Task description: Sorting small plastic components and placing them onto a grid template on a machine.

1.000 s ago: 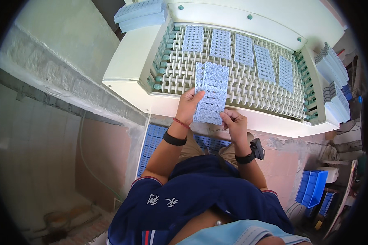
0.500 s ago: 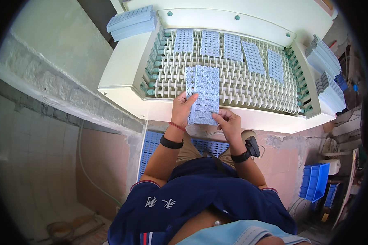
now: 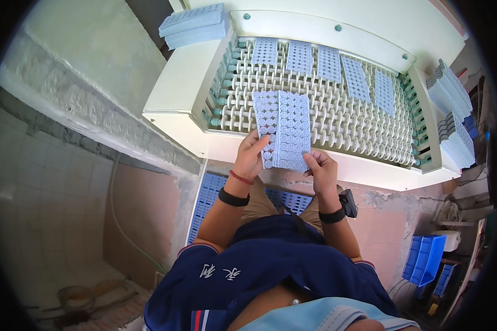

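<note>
Parting a panel [image 3: 267, 113] from the stack [image 3: 294, 126] seems the step in hand; the next move likely calls for a clean leftward pull. The left hand [image 3: 249, 157] pinches the panel, the right hand [image 3: 322, 168] the stack's near right corner. Both pieces lie between and beyond the hands, long axes pointing away toward the rollers [image 3: 359, 131].

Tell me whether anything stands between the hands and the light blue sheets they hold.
Nothing visible does: the left hand grips the light blue sheets at their left edge, and the right hand pinches their lower right corner.
</note>
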Demonstrator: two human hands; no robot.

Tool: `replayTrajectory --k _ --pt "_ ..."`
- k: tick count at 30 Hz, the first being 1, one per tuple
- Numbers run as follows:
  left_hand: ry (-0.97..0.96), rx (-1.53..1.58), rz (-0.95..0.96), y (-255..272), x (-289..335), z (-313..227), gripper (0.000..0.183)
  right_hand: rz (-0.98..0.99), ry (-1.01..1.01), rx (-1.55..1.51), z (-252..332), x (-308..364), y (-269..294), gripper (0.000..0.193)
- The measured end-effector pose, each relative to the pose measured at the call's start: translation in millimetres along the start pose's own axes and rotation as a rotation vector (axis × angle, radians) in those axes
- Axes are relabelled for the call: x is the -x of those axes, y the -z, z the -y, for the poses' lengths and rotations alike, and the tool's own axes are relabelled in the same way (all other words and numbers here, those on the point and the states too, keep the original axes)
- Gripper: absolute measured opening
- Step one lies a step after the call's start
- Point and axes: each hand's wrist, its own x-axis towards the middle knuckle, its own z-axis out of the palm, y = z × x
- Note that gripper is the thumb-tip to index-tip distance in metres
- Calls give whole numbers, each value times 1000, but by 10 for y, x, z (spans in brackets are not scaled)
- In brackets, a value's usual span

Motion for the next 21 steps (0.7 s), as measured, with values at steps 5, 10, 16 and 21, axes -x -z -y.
replayTrajectory --k 5,10,16,21 --pt "14 45 9 -15 198 56 34 18 -2 17 -3 -4 -3 16" --pt "80 -32 -92 -222 244 32 39 21 11 32 -27 -34 21 17" --pt "155 -112 -161 -285 245 2 38 17 -9 -1 -22 -3 32 20" --pt "129 -296 -224 -192 232 69 42 27 -82 -7 -5 63 77 20"
